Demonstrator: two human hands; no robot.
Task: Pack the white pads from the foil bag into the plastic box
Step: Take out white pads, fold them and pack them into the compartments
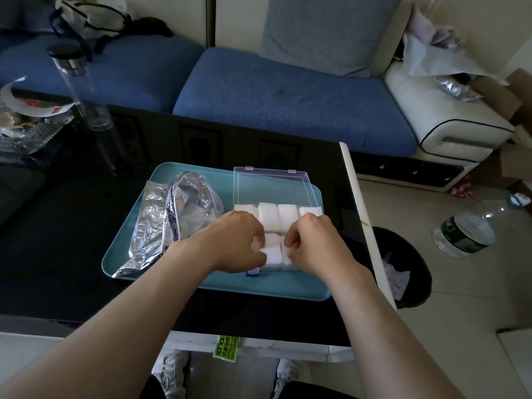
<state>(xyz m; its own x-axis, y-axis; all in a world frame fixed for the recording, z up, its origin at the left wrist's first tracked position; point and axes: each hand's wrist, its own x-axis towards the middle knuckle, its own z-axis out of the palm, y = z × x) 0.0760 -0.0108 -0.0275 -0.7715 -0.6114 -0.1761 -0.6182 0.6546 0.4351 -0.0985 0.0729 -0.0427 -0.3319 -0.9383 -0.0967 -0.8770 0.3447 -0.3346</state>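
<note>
Over the plastic box (270, 182), left hand (234, 243) and right hand (315, 244), fingers (259, 239) tight on half-hidden white pads (273, 252).

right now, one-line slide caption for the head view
Left hand and right hand pinch white pads in the clear plastic box on a teal tray; crumpled silver foil bag alongside.

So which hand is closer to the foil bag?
Left. The left hand grips white pads just beside the foil bag; the right hand grips them farther off, over the plastic box's right side.
</note>
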